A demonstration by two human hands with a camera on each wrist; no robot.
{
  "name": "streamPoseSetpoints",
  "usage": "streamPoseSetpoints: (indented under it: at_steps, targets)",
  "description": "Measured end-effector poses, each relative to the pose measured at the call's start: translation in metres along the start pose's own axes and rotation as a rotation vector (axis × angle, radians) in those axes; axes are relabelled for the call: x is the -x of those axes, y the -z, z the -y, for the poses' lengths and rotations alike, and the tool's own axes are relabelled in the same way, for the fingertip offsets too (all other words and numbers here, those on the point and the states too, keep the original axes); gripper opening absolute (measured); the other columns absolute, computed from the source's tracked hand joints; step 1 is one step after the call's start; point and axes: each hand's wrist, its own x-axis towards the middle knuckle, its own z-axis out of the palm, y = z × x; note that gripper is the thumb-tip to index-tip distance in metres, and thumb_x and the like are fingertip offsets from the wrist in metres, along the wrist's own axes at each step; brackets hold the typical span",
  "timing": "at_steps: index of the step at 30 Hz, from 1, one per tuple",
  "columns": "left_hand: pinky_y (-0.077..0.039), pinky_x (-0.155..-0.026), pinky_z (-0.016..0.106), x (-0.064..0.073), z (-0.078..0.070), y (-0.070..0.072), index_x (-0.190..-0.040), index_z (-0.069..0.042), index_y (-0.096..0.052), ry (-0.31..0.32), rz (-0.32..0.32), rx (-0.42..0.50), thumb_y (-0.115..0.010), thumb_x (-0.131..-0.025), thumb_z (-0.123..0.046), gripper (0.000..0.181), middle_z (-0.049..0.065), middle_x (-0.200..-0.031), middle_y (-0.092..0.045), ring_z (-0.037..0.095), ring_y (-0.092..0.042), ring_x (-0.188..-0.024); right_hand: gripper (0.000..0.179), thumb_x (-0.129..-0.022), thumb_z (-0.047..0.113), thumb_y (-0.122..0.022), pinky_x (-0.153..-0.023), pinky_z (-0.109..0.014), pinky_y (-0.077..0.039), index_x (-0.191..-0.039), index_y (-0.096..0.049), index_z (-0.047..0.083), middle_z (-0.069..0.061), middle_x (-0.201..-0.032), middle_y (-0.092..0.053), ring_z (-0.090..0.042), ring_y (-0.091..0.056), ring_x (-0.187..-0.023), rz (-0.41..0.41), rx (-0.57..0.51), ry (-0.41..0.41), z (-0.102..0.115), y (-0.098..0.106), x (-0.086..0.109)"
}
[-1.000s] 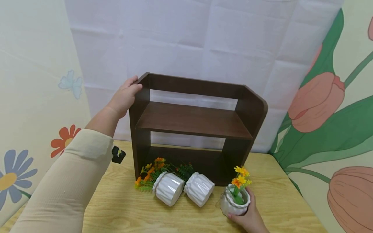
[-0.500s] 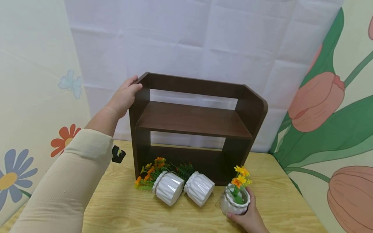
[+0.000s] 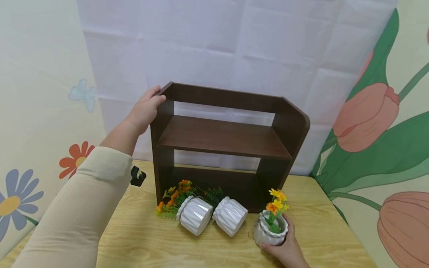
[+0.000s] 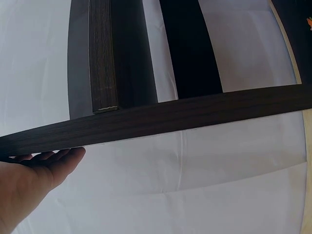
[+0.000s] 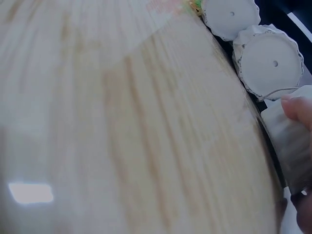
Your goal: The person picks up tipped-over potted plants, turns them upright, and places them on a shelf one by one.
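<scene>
My left hand (image 3: 142, 111) rests against the upper left side of a dark brown two-tier shelf (image 3: 224, 137). In the left wrist view its fingertips (image 4: 73, 158) touch the edge of the side panel. Low on the right, my right hand (image 3: 286, 249) grips a white ruffled flowerpot (image 3: 264, 235) with yellow and orange flowers (image 3: 277, 201), held upright. The right wrist view shows a thumb (image 5: 295, 108) on this pot's side; most of the hand lies outside that picture. Two similar white pots, one left (image 3: 195, 216) and one right (image 3: 230, 216), lie tipped over before the shelf.
Orange flowers (image 3: 174, 195) and dark greenery (image 3: 213, 195) from the tipped pots reach into the lower shelf opening. A small black object (image 3: 137, 176) shows beside the left sleeve. Under everything is a wood-grain table (image 3: 144, 242), with a white cloth (image 3: 214, 44) behind.
The head view has shifted slightly. Both hands, the shelf and the pots keep their places relative to one another.
</scene>
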Motion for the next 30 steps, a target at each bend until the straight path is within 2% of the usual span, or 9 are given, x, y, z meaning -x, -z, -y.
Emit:
streamPoseSetpoints:
  at_steps: [5,12,17,30]
  targets:
    - [-0.014,-0.122,0.047,-0.001,0.0,-0.001,-0.159,-0.017,-0.005,0.0,-0.003,-0.001,-0.034,-0.103,-0.034,0.065,0.008,-0.166,-0.003,0.028,-0.012,-0.15,0.131,-0.064,0.028,-0.092,-0.112,-0.064,-0.025,-0.154,0.002,0.014,-0.029,-0.155,-0.021,-0.047,-0.029,-0.139,0.002,-0.014,-0.016,0.004,0.003,-0.002]
    - [-0.014,-0.122,0.047,-0.001,0.0,-0.002,-0.159,-0.016,-0.006,-0.01,-0.003,0.002,-0.033,-0.103,-0.033,0.065,0.009,-0.166,-0.004,0.028,-0.011,-0.15,0.125,-0.064,0.016,-0.091,-0.111,-0.063,-0.026,-0.154,-0.004,0.011,-0.028,-0.152,-0.027,-0.045,-0.031,-0.138,-0.042,-0.065,0.087,0.015,0.01,-0.001]
    - [-0.014,-0.121,0.048,0.0,-0.002,-0.004,-0.159,-0.015,-0.007,-0.008,-0.006,-0.008,-0.033,-0.103,-0.032,0.065,0.01,-0.166,-0.005,0.029,-0.012,-0.15,0.123,-0.064,0.011,-0.09,-0.113,-0.062,-0.024,-0.154,-0.005,0.01,-0.027,-0.152,-0.027,-0.043,-0.029,-0.138,-0.052,-0.113,0.121,0.028,0.016,0.003]
    - [-0.015,-0.122,0.044,0.0,0.0,-0.003,-0.159,-0.014,-0.008,-0.013,-0.019,0.008,-0.034,-0.102,-0.032,0.065,0.011,-0.166,-0.007,0.028,-0.014,-0.149,0.123,-0.066,0.009,-0.089,-0.108,-0.06,-0.032,-0.155,-0.005,0.011,-0.026,-0.152,-0.028,-0.042,-0.033,-0.137,-0.073,-0.073,0.186,0.065,0.035,0.004]
